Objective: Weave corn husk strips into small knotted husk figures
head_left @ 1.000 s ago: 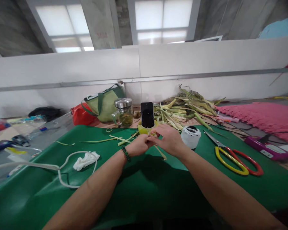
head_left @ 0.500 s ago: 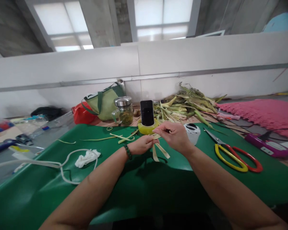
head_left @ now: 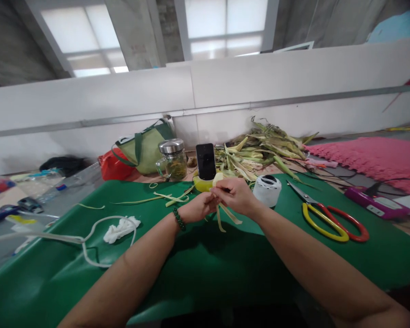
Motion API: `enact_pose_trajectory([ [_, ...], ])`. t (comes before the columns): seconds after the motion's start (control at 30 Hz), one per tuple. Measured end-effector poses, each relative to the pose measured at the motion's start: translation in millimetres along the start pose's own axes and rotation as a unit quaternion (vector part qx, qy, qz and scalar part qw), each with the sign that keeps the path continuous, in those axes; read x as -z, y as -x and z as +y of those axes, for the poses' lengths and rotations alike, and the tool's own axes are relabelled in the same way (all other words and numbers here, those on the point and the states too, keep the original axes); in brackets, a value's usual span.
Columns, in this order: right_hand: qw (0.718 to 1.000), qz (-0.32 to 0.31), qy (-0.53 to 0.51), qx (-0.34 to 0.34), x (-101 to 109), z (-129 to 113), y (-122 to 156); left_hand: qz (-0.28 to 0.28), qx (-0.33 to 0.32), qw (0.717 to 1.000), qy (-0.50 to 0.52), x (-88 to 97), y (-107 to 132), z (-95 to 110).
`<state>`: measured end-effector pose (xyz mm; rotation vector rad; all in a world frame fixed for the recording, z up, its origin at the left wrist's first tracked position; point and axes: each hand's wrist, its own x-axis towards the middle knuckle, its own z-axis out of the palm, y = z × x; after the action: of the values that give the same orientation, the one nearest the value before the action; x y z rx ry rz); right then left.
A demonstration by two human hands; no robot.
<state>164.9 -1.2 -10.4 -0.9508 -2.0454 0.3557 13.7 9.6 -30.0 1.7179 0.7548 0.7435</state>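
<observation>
The left hand (head_left: 198, 207) and right hand (head_left: 237, 195) meet over the mat (head_left: 198, 278), with strips (head_left: 220, 222) hanging below their fingers. Just behind them, the phone (head_left: 205, 161) stands upright at the tape (head_left: 201, 184). Left of the phone is the jar (head_left: 173, 165), then the bag (head_left: 146, 149); behind and right, the husks (head_left: 276, 146). Right of the hands come the roll (head_left: 267, 192) and, further along, the scissors (head_left: 307, 197). On the mat's left lie the tissue (head_left: 121, 230) and cord (head_left: 61, 236). Beyond the mat, far right, is the cloth (head_left: 379, 157).

Left hand (head_left: 197, 207): we pinch pale husk strips (head_left: 220, 221)
Right hand (head_left: 237, 195): we pinch them too, touching the left
Smartphone (head_left: 206, 161): propped beyond our hands
Scissors (head_left: 323, 214): on our right
</observation>
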Motion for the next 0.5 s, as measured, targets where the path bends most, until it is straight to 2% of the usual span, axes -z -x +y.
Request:
enact_pose_trajectory([
  [0.1,1.000,0.029,0.009,0.005,-4,-2,0,0.006,0.005,1.000,0.014,-1.2,-2,-5],
  [0.17,0.999,0.043,-0.011,-0.021,-3,1,-3,-0.005,0.020,1.000,0.004,1.8,-2,-6],
  [0.23,0.996,0.040,-0.041,-0.065,1,8,-6,0.006,0.023,1.000,-0.009,7.3,-3,-4],
  [0.3,0.991,-0.020,-0.061,-0.120,5,17,-9,0.051,0.010,0.999,-0.015,13.7,-2,-1],
  [0.4,0.966,-0.165,-0.096,-0.176,9,26,-8,0.097,0.006,0.995,-0.019,21.8,-1,1],
  [0.43,0.958,-0.190,-0.111,-0.182,9,27,-8,0.096,0.012,0.995,-0.016,23.7,-1,1],
  [0.5,0.953,-0.188,-0.141,-0.192,9,25,-7,0.085,0.026,0.996,0.003,26.3,0,2],
])
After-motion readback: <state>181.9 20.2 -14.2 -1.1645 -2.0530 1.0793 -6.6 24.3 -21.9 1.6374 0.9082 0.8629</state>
